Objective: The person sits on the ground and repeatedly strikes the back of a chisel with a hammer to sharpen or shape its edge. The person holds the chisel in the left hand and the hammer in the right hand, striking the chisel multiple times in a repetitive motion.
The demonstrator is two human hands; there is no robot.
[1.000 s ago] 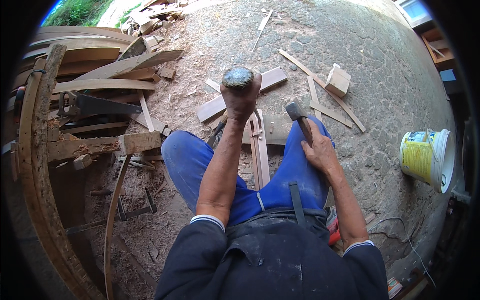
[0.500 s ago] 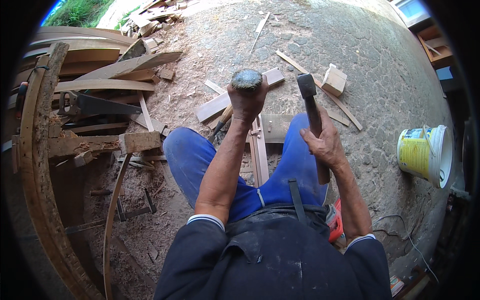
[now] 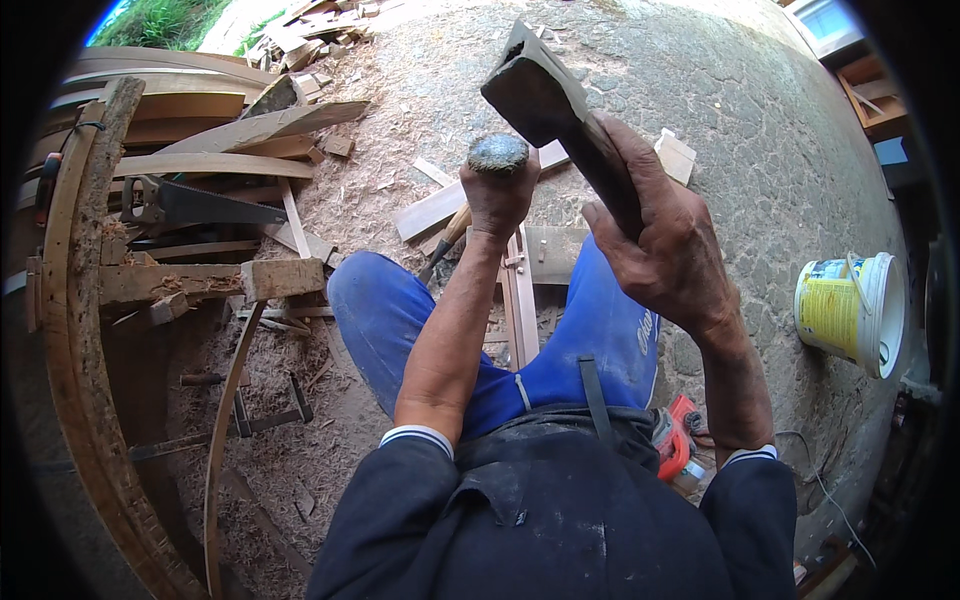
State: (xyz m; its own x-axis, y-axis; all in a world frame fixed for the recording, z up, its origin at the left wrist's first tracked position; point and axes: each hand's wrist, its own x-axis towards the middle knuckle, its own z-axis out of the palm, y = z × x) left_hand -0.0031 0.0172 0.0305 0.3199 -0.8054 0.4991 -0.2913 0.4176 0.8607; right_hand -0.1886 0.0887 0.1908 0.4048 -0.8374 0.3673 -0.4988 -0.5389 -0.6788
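My left hand (image 3: 497,205) is closed around an upright chisel, seen end-on by the battered round top of its handle (image 3: 498,154); its blade is hidden below my fist. My right hand (image 3: 665,225) grips a hammer by its dark wooden handle, with the heavy metal hammer head (image 3: 540,88) raised above and to the right of the chisel. Beneath, between my knees, a narrow wooden piece with notches (image 3: 519,300) runs toward me. Beside my left forearm lies another chisel with a wooden handle (image 3: 456,226). A pale plank (image 3: 430,212) lies beyond my left fist.
On the left are stacked curved boards (image 3: 210,165), a handsaw (image 3: 215,205), a rough timber frame (image 3: 80,300) and a clamp (image 3: 270,422). A wood block (image 3: 675,157) sits beyond my right hand. A bucket (image 3: 850,312) lies tipped at right; a red power tool (image 3: 680,435) is by my hip.
My right hand has lifted the hammer up toward the camera, its head swinging up and left. My left hand with the chisel has stayed nearly still.
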